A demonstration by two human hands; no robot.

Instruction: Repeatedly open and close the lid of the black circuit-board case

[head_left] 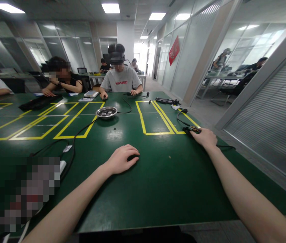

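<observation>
My left hand (124, 159) rests on the green table (158, 189), its fingers curved and the thumb apart from them. A dark gap shows between thumb and fingers, and I see nothing held there. Farther out on the right, near the table's edge, my right hand (205, 137) grips a small black device with exposed wires (191, 129). Its fingertips are partly hidden by the back of the hand. From this device a black cable (180, 118) curves back to a dark plug-like end (184, 110). Another dark cable runs out to the right behind my wrist.
Yellow tape (143, 118) marks rectangles across the table. A metal bowl (106, 112) with small metal parts stands mid-table, black cables (74, 148) around it. A black folded tripod-like item (167, 101) lies at the far right. A person (121, 79) sits opposite, hands on the table.
</observation>
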